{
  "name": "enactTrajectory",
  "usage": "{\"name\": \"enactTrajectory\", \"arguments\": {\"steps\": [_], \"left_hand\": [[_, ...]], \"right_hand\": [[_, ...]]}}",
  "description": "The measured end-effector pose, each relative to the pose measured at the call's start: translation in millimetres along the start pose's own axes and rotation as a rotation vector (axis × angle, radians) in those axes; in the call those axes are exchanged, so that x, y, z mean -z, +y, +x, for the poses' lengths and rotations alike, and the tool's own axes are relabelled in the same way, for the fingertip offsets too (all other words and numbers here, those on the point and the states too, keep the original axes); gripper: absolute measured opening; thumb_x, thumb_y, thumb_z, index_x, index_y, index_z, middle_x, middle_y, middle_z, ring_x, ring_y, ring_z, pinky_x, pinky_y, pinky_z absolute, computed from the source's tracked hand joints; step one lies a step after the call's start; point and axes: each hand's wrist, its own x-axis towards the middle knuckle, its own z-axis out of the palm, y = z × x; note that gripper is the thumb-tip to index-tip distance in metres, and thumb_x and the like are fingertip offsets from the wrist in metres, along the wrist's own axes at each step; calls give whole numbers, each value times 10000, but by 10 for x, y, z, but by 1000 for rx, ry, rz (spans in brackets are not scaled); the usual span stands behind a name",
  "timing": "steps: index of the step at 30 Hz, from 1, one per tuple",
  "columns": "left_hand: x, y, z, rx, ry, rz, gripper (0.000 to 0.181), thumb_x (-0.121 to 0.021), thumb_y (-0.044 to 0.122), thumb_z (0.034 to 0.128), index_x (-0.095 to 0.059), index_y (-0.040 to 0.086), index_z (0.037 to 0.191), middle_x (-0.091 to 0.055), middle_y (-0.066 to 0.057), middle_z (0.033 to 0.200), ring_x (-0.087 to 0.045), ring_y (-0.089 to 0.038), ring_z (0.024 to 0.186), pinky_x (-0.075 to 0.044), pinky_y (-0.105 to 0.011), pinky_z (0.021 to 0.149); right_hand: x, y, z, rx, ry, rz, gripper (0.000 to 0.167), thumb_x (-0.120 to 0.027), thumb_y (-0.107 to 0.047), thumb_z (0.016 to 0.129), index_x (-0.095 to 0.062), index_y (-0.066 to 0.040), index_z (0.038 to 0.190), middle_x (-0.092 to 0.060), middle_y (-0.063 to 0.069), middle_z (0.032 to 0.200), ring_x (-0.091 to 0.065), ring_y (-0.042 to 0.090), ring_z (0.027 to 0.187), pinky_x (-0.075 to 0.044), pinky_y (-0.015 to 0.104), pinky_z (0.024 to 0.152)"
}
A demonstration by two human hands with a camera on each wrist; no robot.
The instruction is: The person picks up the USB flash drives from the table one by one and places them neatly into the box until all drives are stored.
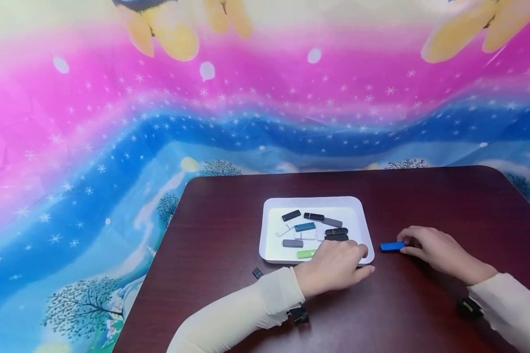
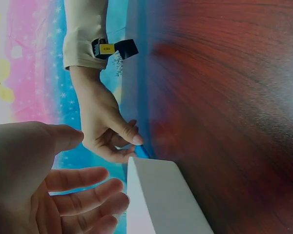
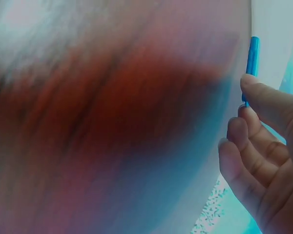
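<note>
My right hand point(image 1: 437, 252) pinches a blue USB flash drive point(image 1: 391, 246) between thumb and fingers, just right of the white tray point(image 1: 264, 235). In the right wrist view the same drive point(image 3: 253, 58) juts out past the thumb tip, the other fingers loosely bent. Over the tray's near right corner is my left hand point(image 1: 337, 264), its fingers relaxed, with nothing between them in the left wrist view. Several drives lie in the tray: a green one point(image 1: 306, 254) partly behind the left hand, a teal one point(image 1: 304, 226), a grey one point(image 1: 293, 243) and black ones point(image 1: 291, 215).
A dark red-brown table point(image 1: 221, 235) bears the tray. A small black item point(image 1: 257, 273) shows beside the left sleeve, its kind unclear. Wrist cameras point(image 1: 298, 315) sit at both cuffs. A colourful printed cloth point(image 1: 247, 98) hangs behind the table.
</note>
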Motion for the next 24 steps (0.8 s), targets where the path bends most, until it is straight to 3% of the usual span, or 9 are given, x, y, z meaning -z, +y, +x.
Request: {"name": "enactTrajectory", "arguments": {"steps": [9, 17, 24], "left_hand": [[86, 4, 38, -10, 19, -18, 272, -567, 547, 976, -696, 311, 1015, -653, 172, 816, -616, 8, 692, -336, -205, 467], [178, -16, 61, 29, -12, -57, 287, -568, 562, 971, -687, 327, 1085, -687, 177, 901, -620, 35, 742, -379, -178, 505], [236, -29, 65, 28, -8, -65, 304, -550, 548, 985, -688, 307, 1110, -708, 161, 947, -638, 31, 781, -397, -174, 519]], "right_hand": [[174, 13, -36, -11, 74, -3, 168, -801, -180, 851, -725, -133, 993, -687, -70, 851, -578, 27, 731, -471, 259, 626], [322, -27, -85, -14, 129, 14, 192, -812, -176, 843, -725, -127, 1007, -692, -68, 842, -569, -19, 702, -458, 228, 585], [371, -73, -111, -4, 164, -3, 199, -826, -175, 826, -723, -132, 990, -683, -76, 822, -546, -52, 685, -438, 219, 568]]}}
